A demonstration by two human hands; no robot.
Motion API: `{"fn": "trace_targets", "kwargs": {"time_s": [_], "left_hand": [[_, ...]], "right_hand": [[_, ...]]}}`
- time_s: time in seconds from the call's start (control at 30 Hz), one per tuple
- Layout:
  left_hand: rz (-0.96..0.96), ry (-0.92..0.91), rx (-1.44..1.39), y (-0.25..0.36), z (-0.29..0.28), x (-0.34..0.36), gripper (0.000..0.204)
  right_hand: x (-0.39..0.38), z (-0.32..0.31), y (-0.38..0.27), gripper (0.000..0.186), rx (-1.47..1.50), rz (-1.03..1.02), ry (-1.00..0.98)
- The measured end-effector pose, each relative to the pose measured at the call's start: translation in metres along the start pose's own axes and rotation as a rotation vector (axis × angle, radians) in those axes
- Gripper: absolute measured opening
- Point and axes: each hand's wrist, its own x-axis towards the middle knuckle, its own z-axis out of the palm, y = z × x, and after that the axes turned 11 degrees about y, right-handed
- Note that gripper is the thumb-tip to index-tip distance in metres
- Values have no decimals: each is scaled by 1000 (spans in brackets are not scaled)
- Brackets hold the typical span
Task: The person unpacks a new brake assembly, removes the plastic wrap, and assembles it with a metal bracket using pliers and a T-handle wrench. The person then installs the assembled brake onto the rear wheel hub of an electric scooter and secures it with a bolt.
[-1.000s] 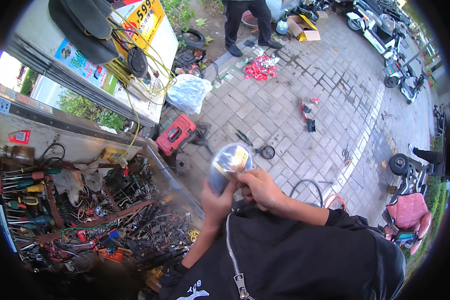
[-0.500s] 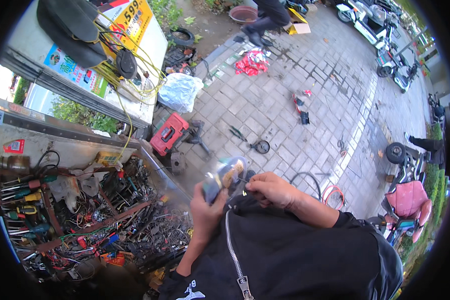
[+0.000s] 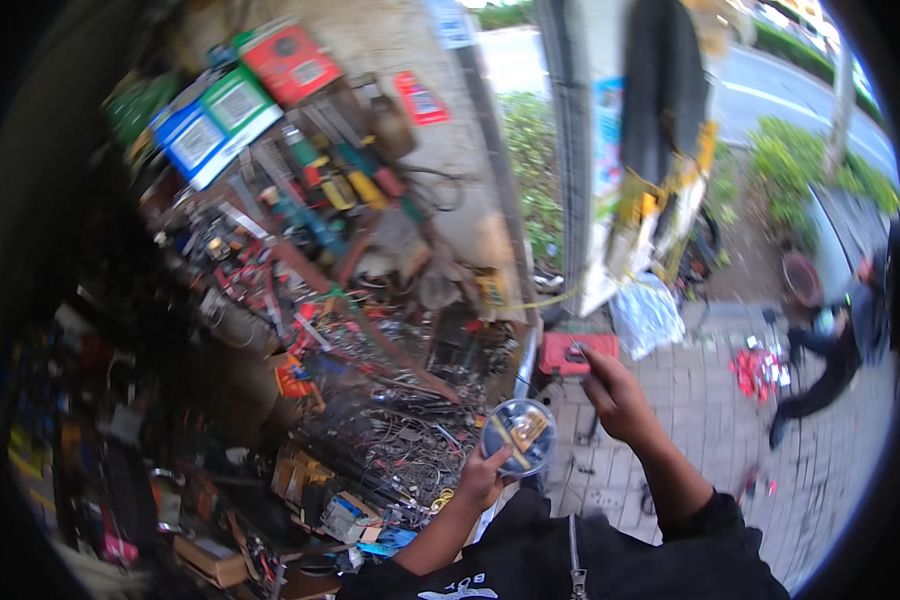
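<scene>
Apparently, we are at a holding step: our left hand (image 3: 482,480), just below the middle of the frame, pinches the round clear container (image 3: 519,436) while our right hand (image 3: 620,395) hovers apart from it. The left thumb lies over the container's lower-left edge, and the fingers seem to go underneath, though we cannot see them well. So the container sits to the upper right of that grip, its broad clear face toward us and largely uncovered, with something yellowish-brown showing through. Our right hand is above and to the right of it, in front of the red toolbox (image 3: 559,357); blur keeps us from telling whether its fingertips pinch something thin or merely press together. As we judge it, any next move at the container calls for a steady left pinch and for the right hand to come down and leftward. Left of the container, loose parts (image 3: 405,445) crowd close by, so a slip could scatter the contents among them.
</scene>
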Motion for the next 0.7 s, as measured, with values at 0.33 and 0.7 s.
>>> {"fn": "trace_targets", "kwargs": {"time_s": [0.33, 0.7], "left_hand": [[206, 388, -355, 42, -157, -33, 45], [187, 501, -496, 23, -188, -35, 36]], "right_hand": [[256, 299, -155, 29, 291, -620, 218], [254, 346, -195, 31, 377, -402, 101]]}}
